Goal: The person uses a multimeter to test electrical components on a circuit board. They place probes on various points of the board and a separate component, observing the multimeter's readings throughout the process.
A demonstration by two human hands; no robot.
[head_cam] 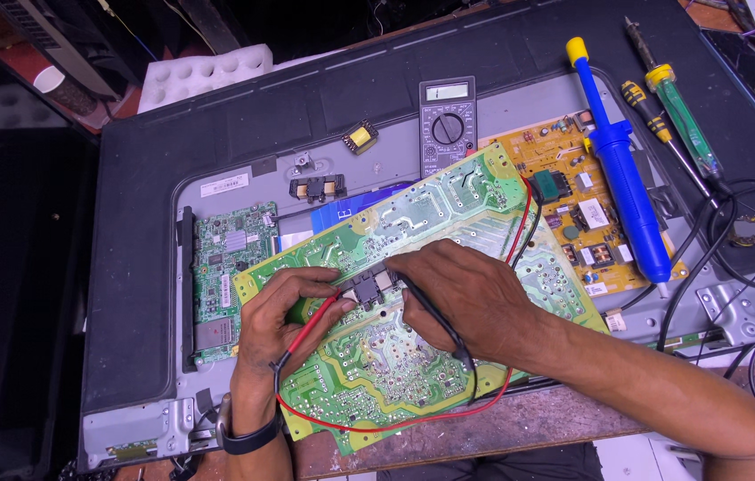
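While each hand [293,312] probes, green board [413,294] lies beneath.

Your two arms come in from the near edge of the view, both bare from wrist to as far up as the frame shows; no sleeves are visible. Your left hand [293,307] wears no glove and no ring that can be made out. Just below it, around your left wrist, sits a black wristband [251,439], smooth and plain on the side that shows. Your right hand [466,294] is also ungloved, and its wrist and forearm carry nothing.
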